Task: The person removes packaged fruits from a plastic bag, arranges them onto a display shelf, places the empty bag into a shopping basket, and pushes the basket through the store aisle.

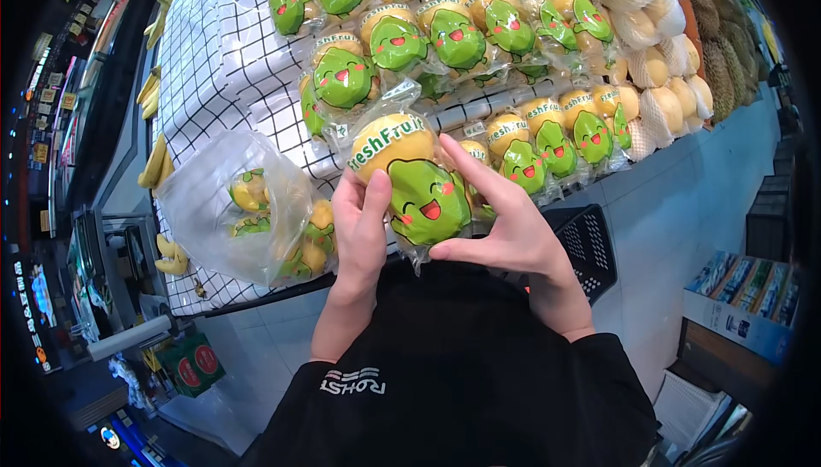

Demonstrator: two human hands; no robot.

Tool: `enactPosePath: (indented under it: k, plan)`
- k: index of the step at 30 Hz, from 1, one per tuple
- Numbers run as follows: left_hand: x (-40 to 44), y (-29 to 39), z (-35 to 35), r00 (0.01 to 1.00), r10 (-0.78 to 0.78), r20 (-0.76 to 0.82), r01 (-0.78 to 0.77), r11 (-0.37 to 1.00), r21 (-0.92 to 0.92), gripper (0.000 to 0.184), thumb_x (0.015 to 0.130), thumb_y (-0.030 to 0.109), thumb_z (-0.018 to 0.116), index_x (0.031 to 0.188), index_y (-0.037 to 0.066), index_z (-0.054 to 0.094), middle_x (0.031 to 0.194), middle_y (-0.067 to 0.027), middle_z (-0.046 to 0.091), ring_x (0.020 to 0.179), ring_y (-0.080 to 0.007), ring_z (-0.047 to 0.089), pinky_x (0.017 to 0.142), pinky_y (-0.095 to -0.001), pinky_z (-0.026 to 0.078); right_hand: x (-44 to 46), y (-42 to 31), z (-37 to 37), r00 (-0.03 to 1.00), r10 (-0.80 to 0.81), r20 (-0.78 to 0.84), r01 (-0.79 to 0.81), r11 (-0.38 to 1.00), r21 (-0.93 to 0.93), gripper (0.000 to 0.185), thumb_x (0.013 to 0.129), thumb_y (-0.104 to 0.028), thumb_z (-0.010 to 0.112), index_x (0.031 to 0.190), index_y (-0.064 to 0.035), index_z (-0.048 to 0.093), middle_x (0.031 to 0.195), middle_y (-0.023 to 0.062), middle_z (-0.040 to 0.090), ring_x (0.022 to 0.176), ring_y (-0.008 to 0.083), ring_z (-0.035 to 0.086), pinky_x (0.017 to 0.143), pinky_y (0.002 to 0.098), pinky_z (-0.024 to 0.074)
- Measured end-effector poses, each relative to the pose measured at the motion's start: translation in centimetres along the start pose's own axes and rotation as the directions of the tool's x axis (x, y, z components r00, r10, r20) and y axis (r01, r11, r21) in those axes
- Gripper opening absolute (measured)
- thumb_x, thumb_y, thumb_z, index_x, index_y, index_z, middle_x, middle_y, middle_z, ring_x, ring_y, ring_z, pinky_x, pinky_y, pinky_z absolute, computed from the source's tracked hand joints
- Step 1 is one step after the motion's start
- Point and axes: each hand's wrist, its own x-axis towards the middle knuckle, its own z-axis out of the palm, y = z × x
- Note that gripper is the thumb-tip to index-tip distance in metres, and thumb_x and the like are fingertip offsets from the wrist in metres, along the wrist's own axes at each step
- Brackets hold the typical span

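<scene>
Black shirt point(479, 373), glossy FreshFruit bag point(429, 202)

Right hand's point(361, 232) closed grip and left hand's point(513, 232) wide-curved grip hold its crinkly, green-printed plastic around yellow fruit point(389, 149), over the table's point(224, 289) near edge.

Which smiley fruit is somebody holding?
The smiley fruit between the left hand and right hand; the others are on the table or in the clear bag.

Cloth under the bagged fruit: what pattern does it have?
The cloth is white with a black grid; head view.

Tbl point(265, 298), grid cloth point(205, 48) | bagged fruit point(459, 39), rows | netted fruit point(663, 109), R | clr bag point(235, 210), L
</scene>
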Motion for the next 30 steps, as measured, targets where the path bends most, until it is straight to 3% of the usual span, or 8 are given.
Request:
enactPosePath:
  k: [3, 8, 16, 18, 20, 26, 28, 30]
  plan:
    - [0.9, 0.0, 0.9, 1.000, -0.014, -0.004, 0.014, 1.000, 0.008, 0.040, 0.100, 0.026, 0.056, 0.125, -0.004, 0.050, 0.118, -0.0118, 0.063, 0.105, -0.0151, 0.061, 0.093, -0.0292, 0.047, -0.1, 0.7, -0.8, 0.997, -0.074, -0.006, 0.071, 0.977, -0.203, 0.096, 0.071, -0.025, 0.085, 0.147, 0.0025, 0.033, 0.138, 0.0233, 0.049, 0.127, 0.0362, 0.050, 0.104, 0.0391, 0.0418]
    - [3.2, 0.5, 3.3, 0.997, -0.029, 0.065, 0.025, 0.997, 0.074, 0.038, 0.100, 0.024, 0.056, 0.125, -0.004, 0.051, 0.118, -0.0113, 0.063, 0.105, -0.0140, 0.061, 0.092, -0.0288, 0.048, 0.3, 1.3, -3.2, 0.988, -0.137, -0.071, 0.119, 0.971, -0.209, 0.094, 0.070, -0.022, 0.085, 0.146, 0.0006, 0.035, 0.134, 0.0225, 0.051, 0.123, 0.0364, 0.052, 0.102, 0.0399, 0.0433]
    - [7.5, 0.9, 8.2, 0.988, -0.012, 0.154, -0.010, 0.990, 0.142, 0.036, 0.097, 0.011, 0.058, 0.129, -0.004, 0.049, 0.116, -0.0101, 0.064, 0.102, -0.0121, 0.061, 0.089, -0.0266, 0.049, 1.7, 1.9, -9.1, 0.989, -0.025, -0.147, 0.018, 0.999, -0.049, 0.083, 0.072, -0.016, 0.084, 0.142, 0.0022, 0.043, 0.135, 0.0178, 0.054, 0.123, 0.0260, 0.053, 0.104, 0.0353, 0.0405]
    - [9.5, 0.9, 9.7, 0.979, -0.007, 0.203, -0.045, 0.967, 0.251, 0.037, 0.096, 0.008, 0.060, 0.129, -0.004, 0.049, 0.114, -0.0092, 0.064, 0.102, -0.0114, 0.061, 0.089, -0.0265, 0.049, 2.5, 3.1, -10.6, 0.977, -0.104, -0.187, 0.085, 0.991, -0.107, 0.080, 0.075, -0.016, 0.081, 0.142, 0.0029, 0.042, 0.130, 0.0205, 0.055, 0.118, 0.0304, 0.056, 0.100, 0.0370, 0.0435]
    - [12.1, 0.6, 11.3, 0.981, 0.006, 0.196, -0.056, 0.966, 0.252, 0.039, 0.094, 0.008, 0.062, 0.129, -0.004, 0.049, 0.110, -0.0089, 0.065, 0.098, -0.0103, 0.062, 0.085, -0.0250, 0.050, 3.6, 4.3, -11.9, 0.965, -0.076, -0.250, 0.072, 0.997, -0.024, 0.076, 0.075, -0.017, 0.081, 0.139, 0.0040, 0.045, 0.130, 0.0210, 0.055, 0.118, 0.0302, 0.057, 0.101, 0.0367, 0.0436]
    - [20.9, 0.0, 15.7, 0.982, -0.047, 0.185, -0.059, 0.846, 0.530, 0.045, 0.091, 0.017, 0.068, 0.125, -0.007, 0.052, 0.092, -0.0106, 0.069, 0.079, -0.0084, 0.063, 0.066, -0.0230, 0.050, 8.5, 7.9, -17.6, 0.919, -0.057, -0.390, 0.002, 0.990, -0.142, 0.074, 0.076, -0.023, 0.080, 0.135, 0.0086, 0.047, 0.129, 0.0234, 0.057, 0.119, 0.0296, 0.057, 0.101, 0.0362, 0.0438]
    - [23.9, -1.6, 16.4, 0.978, 0.053, 0.203, -0.147, 0.865, 0.480, 0.045, 0.090, 0.023, 0.069, 0.121, -0.006, 0.055, 0.085, -0.0097, 0.068, 0.072, -0.0085, 0.062, 0.062, -0.0256, 0.050, 10.2, 8.6, -19.6, 0.919, -0.043, -0.392, -0.031, 0.983, -0.181, 0.076, 0.077, -0.025, 0.080, 0.136, 0.0097, 0.046, 0.128, 0.0235, 0.058, 0.117, 0.0286, 0.059, 0.099, 0.0354, 0.0450]
    - [26.6, -2.4, 16.9, 0.985, 0.036, 0.166, -0.126, 0.810, 0.573, 0.044, 0.092, 0.026, 0.068, 0.122, -0.004, 0.057, 0.088, -0.0032, 0.067, 0.069, -0.0034, 0.055, 0.059, -0.0193, 0.042, 11.9, 9.7, -21.4, 0.922, -0.025, -0.385, -0.048, 0.983, -0.179, 0.076, 0.077, -0.025, 0.079, 0.136, 0.0098, 0.045, 0.129, 0.0237, 0.058, 0.117, 0.0269, 0.059, 0.098, 0.0347, 0.0458]
